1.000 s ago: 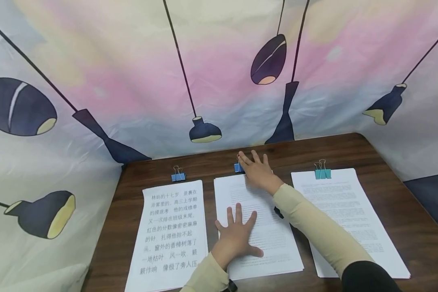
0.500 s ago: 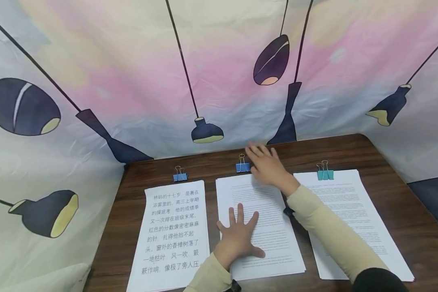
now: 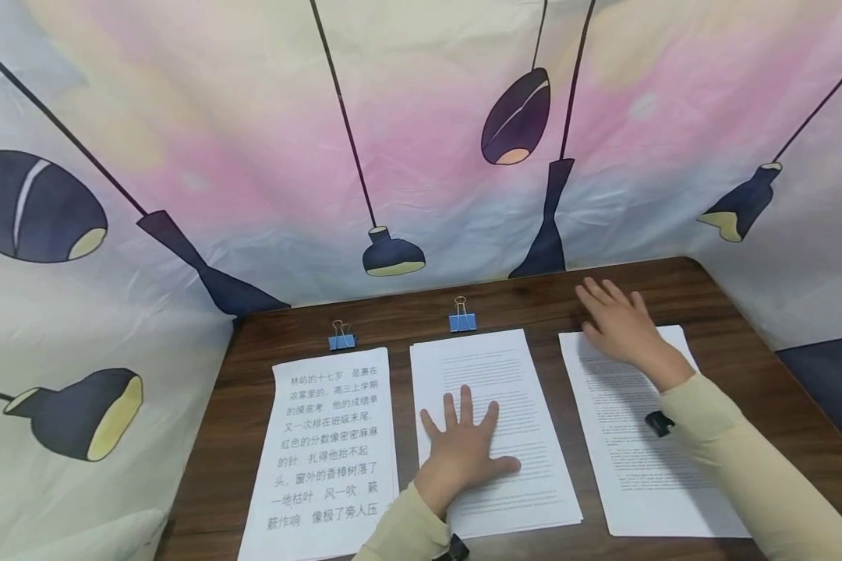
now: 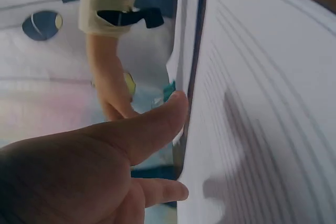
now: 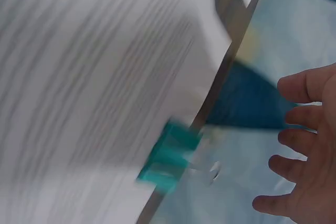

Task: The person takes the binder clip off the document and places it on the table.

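Note:
My left hand (image 3: 463,456) lies with fingers spread over the middle stack of printed paper (image 3: 543,436). My right hand (image 3: 620,331) is over the top edge of the right-hand paper stack (image 3: 620,467), fingers extended toward the back of the table. A teal binder clip (image 5: 169,158) sits at that stack's top edge in the right wrist view, beside the right hand with a gap between them; in the head view the hand hides it. Just beyond the middle stack stands a blue binder clip (image 3: 462,322), apart from the sheets.
To the left lies another paper stack (image 3: 330,452) with large Chinese characters. A second blue binder clip (image 3: 341,341) is behind it. All rest on a dark wooden table (image 3: 203,467). A patterned cloth (image 3: 435,187) printed with lamps hangs at the table's back edge.
My right hand has moved right, from the middle blue clip to above the right stack, now covering the teal clip in the head view. The left hand stays on the middle stack.

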A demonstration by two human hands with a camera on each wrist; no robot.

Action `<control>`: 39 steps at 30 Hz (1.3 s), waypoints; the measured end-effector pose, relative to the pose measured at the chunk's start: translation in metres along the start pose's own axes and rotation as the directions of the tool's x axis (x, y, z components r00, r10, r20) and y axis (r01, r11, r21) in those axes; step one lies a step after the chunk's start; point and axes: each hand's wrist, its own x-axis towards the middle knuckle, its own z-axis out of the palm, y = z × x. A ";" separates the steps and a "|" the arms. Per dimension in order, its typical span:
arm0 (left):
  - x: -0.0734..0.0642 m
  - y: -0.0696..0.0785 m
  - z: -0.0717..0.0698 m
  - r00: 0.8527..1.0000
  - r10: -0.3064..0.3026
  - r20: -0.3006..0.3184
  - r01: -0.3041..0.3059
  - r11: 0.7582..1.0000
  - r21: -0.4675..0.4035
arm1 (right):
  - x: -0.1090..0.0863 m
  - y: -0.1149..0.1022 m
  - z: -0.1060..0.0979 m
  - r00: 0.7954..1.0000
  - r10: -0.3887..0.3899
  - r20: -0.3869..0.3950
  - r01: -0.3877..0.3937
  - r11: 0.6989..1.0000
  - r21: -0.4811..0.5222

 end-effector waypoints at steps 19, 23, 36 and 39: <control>0.016 0.094 0.061 0.947 0.317 0.054 -0.314 0.872 0.376 | -0.013 0.049 0.018 0.999 0.029 -0.046 -0.025 0.996 0.087; 0.018 0.100 0.067 0.945 0.310 0.108 -0.327 0.867 0.375 | -0.006 0.048 0.018 1.000 0.011 -0.011 -0.010 0.996 0.092; 0.023 0.103 0.064 0.943 0.292 0.162 -0.330 0.888 0.319 | 0.017 0.071 -0.007 0.993 0.001 0.115 -0.030 0.967 0.252; 0.025 0.104 0.063 0.945 0.281 0.165 -0.320 0.897 0.304 | 0.020 0.082 -0.009 0.987 0.000 0.158 -0.050 0.949 0.311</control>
